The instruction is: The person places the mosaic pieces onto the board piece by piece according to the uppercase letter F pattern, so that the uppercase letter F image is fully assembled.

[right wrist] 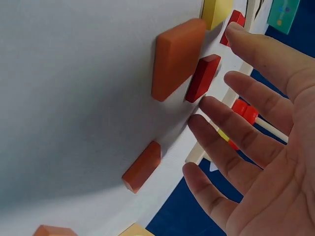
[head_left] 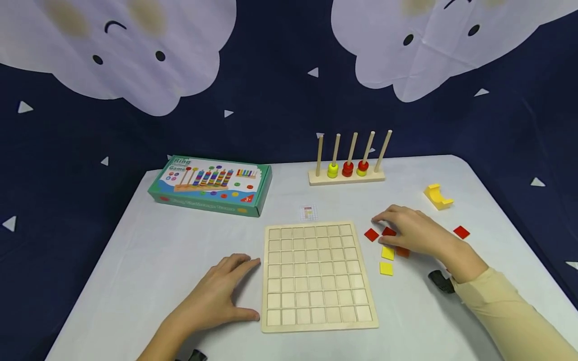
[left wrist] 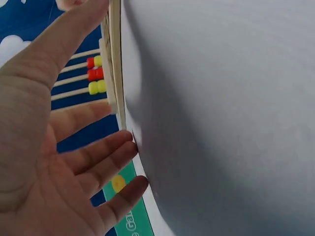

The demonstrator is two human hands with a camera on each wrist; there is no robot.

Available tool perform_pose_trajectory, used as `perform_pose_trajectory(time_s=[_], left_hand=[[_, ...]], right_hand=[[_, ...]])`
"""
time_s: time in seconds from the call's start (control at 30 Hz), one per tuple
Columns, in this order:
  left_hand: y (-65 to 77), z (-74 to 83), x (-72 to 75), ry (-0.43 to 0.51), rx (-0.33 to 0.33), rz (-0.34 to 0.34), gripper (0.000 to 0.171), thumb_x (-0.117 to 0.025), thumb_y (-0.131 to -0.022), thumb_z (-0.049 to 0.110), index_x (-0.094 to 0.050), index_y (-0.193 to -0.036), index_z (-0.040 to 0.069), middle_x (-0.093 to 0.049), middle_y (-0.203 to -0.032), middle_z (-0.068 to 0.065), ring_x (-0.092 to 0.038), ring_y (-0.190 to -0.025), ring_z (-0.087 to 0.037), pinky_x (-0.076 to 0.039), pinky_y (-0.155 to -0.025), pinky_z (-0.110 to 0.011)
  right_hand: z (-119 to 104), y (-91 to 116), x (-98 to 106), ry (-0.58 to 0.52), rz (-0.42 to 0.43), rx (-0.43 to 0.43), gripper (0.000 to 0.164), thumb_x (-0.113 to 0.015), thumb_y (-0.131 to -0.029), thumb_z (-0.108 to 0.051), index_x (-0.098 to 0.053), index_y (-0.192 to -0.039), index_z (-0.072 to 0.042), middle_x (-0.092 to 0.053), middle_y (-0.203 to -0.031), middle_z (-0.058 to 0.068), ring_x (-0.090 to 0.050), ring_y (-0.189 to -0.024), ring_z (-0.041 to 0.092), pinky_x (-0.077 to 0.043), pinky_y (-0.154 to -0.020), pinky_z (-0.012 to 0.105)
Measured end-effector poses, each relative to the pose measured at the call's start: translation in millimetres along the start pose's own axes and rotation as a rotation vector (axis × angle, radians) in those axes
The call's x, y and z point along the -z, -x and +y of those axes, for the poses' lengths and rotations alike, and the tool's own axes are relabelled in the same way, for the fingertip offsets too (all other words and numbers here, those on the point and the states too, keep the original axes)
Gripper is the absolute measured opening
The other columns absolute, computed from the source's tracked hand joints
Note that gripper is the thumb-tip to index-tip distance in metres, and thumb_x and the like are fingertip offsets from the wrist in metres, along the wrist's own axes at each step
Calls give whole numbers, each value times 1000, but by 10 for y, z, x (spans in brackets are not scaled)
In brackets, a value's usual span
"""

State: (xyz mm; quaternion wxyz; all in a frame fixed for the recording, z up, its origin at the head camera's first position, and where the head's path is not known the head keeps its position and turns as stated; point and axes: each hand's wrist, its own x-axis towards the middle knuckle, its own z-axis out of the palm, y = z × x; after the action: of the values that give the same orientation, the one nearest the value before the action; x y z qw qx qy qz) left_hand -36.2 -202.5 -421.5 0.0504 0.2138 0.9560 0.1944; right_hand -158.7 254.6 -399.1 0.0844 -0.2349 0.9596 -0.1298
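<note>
My left hand (head_left: 214, 293) rests at the left side of a pale wooden grid board (head_left: 320, 278), thumb and fingers spread apart. Its thumb and fingertips lie right at the board's left edge. Over a group of small square tiles to the board's right, my right hand (head_left: 413, 230) has its fingers spread and holds nothing. Near its thumb and fingertips are a red tile (head_left: 372, 234) and another red tile (right wrist: 203, 77). An orange tile (head_left: 403, 252) is partly under the hand. Two yellow tiles, a far one (head_left: 388, 252) and a near one (head_left: 386, 268), lie closer to me.
A lone red tile (head_left: 461, 231) and a yellow curved block (head_left: 438, 196) lie at the right. Behind the board are a small printed grid card (head_left: 309, 212), a wooden peg stand (head_left: 347, 179) with red and yellow rings, and a green game box (head_left: 209, 185) at left.
</note>
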Motion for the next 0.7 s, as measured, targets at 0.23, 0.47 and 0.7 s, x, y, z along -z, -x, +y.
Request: perform_pose_trajectory(time_s=[0.23, 0.47, 0.7], left_hand=[[-77, -11, -17, -5, -40, -9, 100, -96, -64, 67, -59, -145, 20, -60, -115, 7, -57, -102, -8, -60, -88, -40], [-162, -7, -8, 36, -28, -69, 104, -99, -65, 59, -57, -150, 17, -59, -118, 5, -54, -108, -12, -56, -95, -44], [-196, -6, -13, 53, -9, -72, 103, -101, -62, 59, -60, -148, 18, -57, -121, 4, -51, -111, -14, -50, -93, -43]], right_hand=[[15, -49, 11, 0, -25, 5, 49, -89, -89, -33, -76, -130, -11, -73, -123, 12, -69, -106, 27, -60, -98, 57], [21, -76, -7, 5, -25, 24, 42, -90, -88, -27, -78, -126, -13, -72, -121, 10, -62, -97, 21, -61, -93, 52], [44, -130, -9, -38, -47, 34, 33, -89, -89, -20, -80, -120, -15, -71, -115, 7, -58, -91, 18, -57, -86, 42]])
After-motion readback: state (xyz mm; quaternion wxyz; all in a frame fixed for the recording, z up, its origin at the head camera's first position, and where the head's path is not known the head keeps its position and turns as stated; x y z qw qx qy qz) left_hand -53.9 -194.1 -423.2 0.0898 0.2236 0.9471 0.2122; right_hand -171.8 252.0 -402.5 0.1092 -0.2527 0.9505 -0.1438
